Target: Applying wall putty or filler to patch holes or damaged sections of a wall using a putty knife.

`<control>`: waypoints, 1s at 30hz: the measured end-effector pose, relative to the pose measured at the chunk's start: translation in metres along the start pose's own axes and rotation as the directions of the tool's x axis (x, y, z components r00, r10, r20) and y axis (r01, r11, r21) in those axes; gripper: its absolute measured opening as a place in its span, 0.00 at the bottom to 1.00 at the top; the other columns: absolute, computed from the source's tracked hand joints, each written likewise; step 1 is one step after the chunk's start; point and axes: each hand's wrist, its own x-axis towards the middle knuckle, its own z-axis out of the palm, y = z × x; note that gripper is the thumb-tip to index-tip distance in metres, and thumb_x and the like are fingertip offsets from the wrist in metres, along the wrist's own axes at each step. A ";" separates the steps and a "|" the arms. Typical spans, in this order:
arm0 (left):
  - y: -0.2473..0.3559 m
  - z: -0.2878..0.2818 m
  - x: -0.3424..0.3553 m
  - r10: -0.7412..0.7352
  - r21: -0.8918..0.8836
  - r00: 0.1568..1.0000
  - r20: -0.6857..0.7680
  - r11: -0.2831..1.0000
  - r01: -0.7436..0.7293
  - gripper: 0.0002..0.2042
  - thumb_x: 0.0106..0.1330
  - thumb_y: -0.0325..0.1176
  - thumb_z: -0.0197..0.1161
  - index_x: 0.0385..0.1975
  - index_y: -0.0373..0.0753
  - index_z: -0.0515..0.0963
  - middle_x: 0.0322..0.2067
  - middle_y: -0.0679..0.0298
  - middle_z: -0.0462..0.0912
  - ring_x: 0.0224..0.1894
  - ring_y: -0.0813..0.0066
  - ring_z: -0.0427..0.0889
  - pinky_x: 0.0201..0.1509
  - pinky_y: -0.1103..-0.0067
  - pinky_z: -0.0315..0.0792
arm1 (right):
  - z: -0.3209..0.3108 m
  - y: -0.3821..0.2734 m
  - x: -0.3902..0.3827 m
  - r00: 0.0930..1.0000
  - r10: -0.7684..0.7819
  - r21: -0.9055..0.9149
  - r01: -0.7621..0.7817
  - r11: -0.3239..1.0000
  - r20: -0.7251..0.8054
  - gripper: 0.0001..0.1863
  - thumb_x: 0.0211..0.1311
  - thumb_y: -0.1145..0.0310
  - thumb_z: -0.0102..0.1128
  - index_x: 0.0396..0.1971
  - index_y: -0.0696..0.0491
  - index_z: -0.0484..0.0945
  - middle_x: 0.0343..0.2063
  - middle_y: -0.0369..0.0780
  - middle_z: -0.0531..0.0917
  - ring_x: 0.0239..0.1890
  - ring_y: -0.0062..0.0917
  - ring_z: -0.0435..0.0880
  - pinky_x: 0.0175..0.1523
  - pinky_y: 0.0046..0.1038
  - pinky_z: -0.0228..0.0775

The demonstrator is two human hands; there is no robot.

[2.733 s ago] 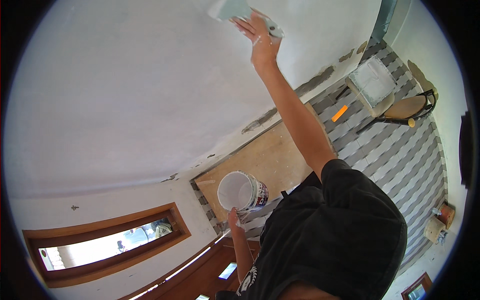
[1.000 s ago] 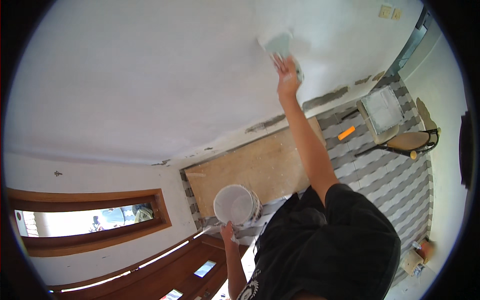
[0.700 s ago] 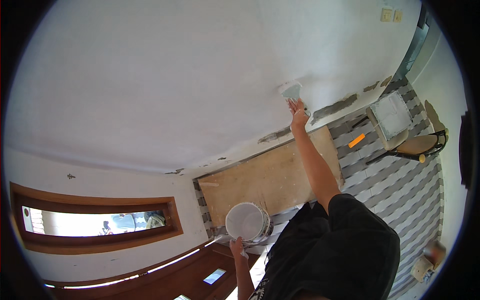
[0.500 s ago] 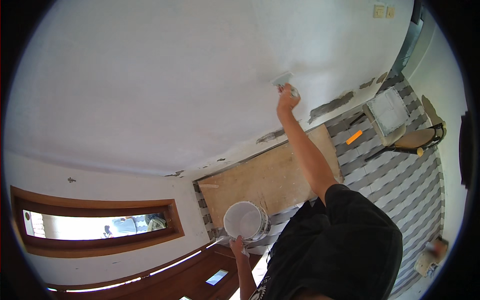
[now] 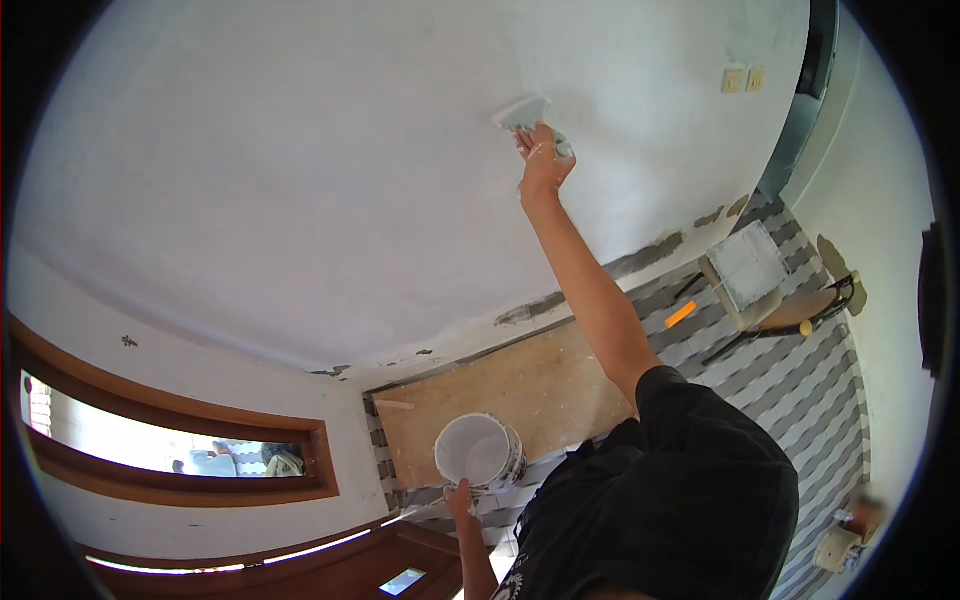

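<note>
My right hand (image 5: 546, 163) reaches up at the white wall (image 5: 300, 180), closed round the grip of a wide putty knife (image 5: 523, 113). The knife's pale blade lies at the wall surface, with white filler along its upper left edge. White smears mark the fingers of that hand. Lower down, my left hand (image 5: 461, 498) grips the near rim of a white bucket (image 5: 518, 462). The bucket is tipped a little, so its whitish inside shows; how much it holds I cannot tell.
A brown board (image 5: 540, 385) lies on the patterned tile floor along the wall. To the right stand a chair (image 5: 790, 310) carrying a white-smeared panel (image 5: 747, 262), and an orange block (image 5: 681, 315). A wood-framed window (image 5: 170, 485) and a brown door (image 5: 330, 570) are at left.
My right hand has moved up and left along the wall with the putty knife, whose blade has turned. My left hand still holds the bucket. The whole view has shifted somewhat.
</note>
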 end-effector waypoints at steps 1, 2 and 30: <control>-0.009 -0.006 0.006 0.024 0.054 0.999 -0.024 0.998 -0.023 0.20 0.49 0.36 0.59 0.40 0.31 0.67 0.29 0.56 0.75 0.24 0.69 0.76 0.22 0.74 0.72 | 0.010 -0.008 -0.011 0.994 0.011 0.092 -0.021 0.996 0.111 0.10 0.55 0.70 0.59 0.27 0.62 0.73 0.29 0.44 0.80 0.30 0.28 0.82 0.32 0.25 0.74; -0.010 -0.001 0.005 0.026 0.046 1.000 -0.012 0.999 -0.025 0.20 0.49 0.36 0.59 0.40 0.31 0.67 0.29 0.56 0.75 0.24 0.69 0.76 0.22 0.74 0.72 | 0.014 -0.018 -0.012 0.976 -0.006 0.174 -0.032 0.984 0.217 0.10 0.57 0.70 0.59 0.30 0.62 0.73 0.30 0.44 0.80 0.33 0.30 0.83 0.33 0.25 0.75; -0.037 0.019 -0.048 0.307 0.395 0.936 -0.173 0.892 -0.220 0.25 0.41 0.42 0.62 0.36 0.28 0.70 0.33 0.43 0.77 0.40 0.46 0.77 0.43 0.64 0.70 | -0.369 -0.060 -0.101 0.636 0.751 -0.716 -0.440 0.542 0.178 0.25 0.63 0.50 0.45 0.53 0.51 0.67 0.43 0.49 0.79 0.43 0.35 0.80 0.48 0.35 0.70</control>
